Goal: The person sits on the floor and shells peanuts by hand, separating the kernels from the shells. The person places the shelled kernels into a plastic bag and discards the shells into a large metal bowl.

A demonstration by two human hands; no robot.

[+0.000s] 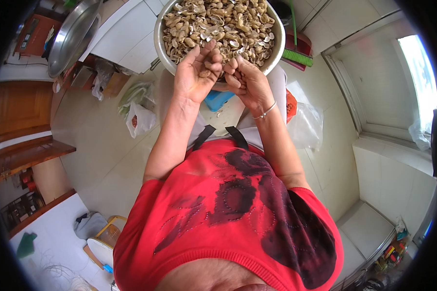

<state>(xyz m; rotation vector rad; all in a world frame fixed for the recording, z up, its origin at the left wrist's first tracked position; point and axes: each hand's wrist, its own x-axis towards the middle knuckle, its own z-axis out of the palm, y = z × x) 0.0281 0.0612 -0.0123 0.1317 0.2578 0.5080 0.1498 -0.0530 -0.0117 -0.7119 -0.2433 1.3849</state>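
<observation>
A wide metal basin (279,40) heaped with peanut shells (222,22) stands in front of me, at the top of the view. Over its near edge, my left hand (191,78) is palm up with half-curled fingers, and a small peanut piece (204,73) lies in it. Close beside it, my right hand (253,80), with a bracelet at the wrist, is curled around several peanuts (242,83); some are partly hidden by the fingers. Thumb and forefinger of that hand meet near a light-brown piece, whether pod or kernel I cannot tell.
A blue plastic object (217,100) is below the basin between my legs. On the floor lie a white bag with reddish contents (140,122) at left and a clear plastic bag (306,125) at right. A green broom (298,57) and red dustpan (303,43) stand beyond the basin's right side.
</observation>
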